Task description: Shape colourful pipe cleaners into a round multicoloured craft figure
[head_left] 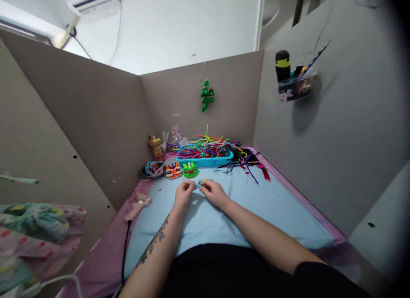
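My left hand [185,193] and my right hand [214,191] meet over the light-blue cloth, fingertips pinched. Between them is a small light-blue pipe cleaner piece [197,185], mostly covered by the fingers. Both hands grip it, one from each side. Part of it, with a bit of yellow, shows just beyond the right fingers. Just past my left hand sit a green pipe cleaner animal head [191,169] and an orange-and-white one [174,170]. A pair of small metal scissors or pliers [222,172] lies beyond my right hand; which of the two I cannot tell.
A blue tray [205,162] heaped with colourful pipe cleaners stands at the back. On the left are a dark bowl [153,175] and a pink glue gun [138,207] with a black cord. Grey panels [198,118] enclose the table, with a green ornament [207,96] hanging at the back.
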`<state>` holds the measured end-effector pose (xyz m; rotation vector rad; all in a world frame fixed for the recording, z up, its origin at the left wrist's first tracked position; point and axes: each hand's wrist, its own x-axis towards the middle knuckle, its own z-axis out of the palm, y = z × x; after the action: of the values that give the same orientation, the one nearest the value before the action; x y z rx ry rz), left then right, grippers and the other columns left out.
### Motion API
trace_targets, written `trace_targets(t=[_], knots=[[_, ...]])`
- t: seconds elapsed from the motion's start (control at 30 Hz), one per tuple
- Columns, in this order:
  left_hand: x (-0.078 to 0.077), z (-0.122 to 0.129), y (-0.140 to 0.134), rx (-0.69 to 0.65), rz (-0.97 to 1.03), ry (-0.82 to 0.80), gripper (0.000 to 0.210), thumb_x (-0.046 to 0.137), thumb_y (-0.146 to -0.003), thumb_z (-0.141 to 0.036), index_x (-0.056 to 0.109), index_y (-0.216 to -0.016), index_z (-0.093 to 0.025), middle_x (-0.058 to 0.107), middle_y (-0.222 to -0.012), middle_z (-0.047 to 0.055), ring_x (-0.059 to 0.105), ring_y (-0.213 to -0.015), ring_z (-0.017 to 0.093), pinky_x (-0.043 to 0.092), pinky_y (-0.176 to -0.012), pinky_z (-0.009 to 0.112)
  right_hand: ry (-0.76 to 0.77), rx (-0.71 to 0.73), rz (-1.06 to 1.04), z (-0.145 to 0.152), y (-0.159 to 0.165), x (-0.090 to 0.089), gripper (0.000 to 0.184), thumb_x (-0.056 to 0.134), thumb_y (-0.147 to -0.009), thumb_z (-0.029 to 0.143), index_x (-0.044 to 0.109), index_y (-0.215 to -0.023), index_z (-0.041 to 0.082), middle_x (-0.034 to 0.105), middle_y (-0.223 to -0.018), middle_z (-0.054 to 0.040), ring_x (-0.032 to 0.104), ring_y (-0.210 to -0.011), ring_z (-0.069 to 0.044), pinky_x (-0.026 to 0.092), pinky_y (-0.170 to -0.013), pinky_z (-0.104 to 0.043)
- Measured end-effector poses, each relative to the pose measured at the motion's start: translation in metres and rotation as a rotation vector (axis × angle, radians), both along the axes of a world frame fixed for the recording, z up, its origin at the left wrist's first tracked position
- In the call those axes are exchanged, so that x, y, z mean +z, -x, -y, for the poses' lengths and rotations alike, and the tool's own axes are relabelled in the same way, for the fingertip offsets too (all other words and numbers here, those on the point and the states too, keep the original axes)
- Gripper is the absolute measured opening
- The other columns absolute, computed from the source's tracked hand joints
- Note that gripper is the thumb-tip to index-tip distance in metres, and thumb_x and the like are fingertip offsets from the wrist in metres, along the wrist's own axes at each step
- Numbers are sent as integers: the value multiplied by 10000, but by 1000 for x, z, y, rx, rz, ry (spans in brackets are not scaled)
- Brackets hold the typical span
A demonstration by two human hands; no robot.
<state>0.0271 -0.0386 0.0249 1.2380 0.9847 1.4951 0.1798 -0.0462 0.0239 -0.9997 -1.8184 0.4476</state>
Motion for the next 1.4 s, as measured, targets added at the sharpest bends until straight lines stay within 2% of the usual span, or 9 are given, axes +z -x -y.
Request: trace_targets(t=[0.1,0.2,0.4,0.57,0.83,0.97,1.13,1.23,1.4], knots=[[0,0,0,-15,-3,-19,242,699,-632,-343,628,-765,-153,625,-718,11,556,-674,133,404,-685,249,3,31,2,1,-1,2,176,565,-780,253,616,-937,193,617,-798,-25,526,-678,-141,389,-640,-248],[2,3,-2,-57,-13,-30,241,702,-632,-327,642,-786,-152,643,-743,23,568,-706,145,412,-707,260,-28,54,15,2,-1,4,136,527,-811,250,633,-879,199,620,-783,-27,544,-736,-156,397,-684,-261],[8,9,-4,-140,-69,-7,283,716,-613,-276,683,-864,-149,687,-823,57,597,-777,181,425,-746,280,-74,45,-18,2,-1,5,175,469,-847,236,630,-792,194,608,-756,-32,546,-764,-160,403,-709,-264],[8,9,-3,-86,-129,-17,215,703,-619,-277,691,-786,-142,686,-734,38,596,-691,162,427,-684,261,-109,28,31,2,-1,4,138,517,-827,236,612,-738,193,584,-707,-18,528,-719,-150,393,-671,-254],[9,9,-4,-53,-120,-53,157,704,-604,-251,681,-717,-145,668,-705,25,584,-661,152,426,-654,250,-142,1,39,2,1,2,82,563,-795,204,615,-732,198,607,-727,-14,540,-741,-152,391,-706,-259],[9,9,-4,-83,-107,-19,209,705,-615,-280,688,-771,-141,677,-716,36,595,-685,166,432,-693,271,-139,-14,38,4,1,4,93,545,-795,199,603,-723,194,585,-708,-14,530,-715,-149,393,-674,-254],[7,7,-3,-117,-36,-36,294,703,-632,-328,689,-862,-146,686,-885,70,599,-827,192,422,-790,295,-133,-10,3,4,-2,5,124,501,-828,224,611,-775,199,603,-755,-29,545,-773,-162,407,-716,-269],[6,5,-1,-79,-14,-40,302,682,-656,-351,680,-879,-148,678,-844,57,592,-774,171,426,-742,274,-130,-3,-3,3,-3,4,137,490,-835,226,619,-793,205,612,-777,-33,551,-804,-168,410,-747,-280],[7,5,-1,-44,-29,-49,264,674,-662,-349,674,-827,-144,657,-748,33,568,-684,141,421,-694,257,-117,-6,19,1,-2,1,138,504,-827,219,620,-756,203,594,-733,-23,545,-755,-156,410,-708,-263]])
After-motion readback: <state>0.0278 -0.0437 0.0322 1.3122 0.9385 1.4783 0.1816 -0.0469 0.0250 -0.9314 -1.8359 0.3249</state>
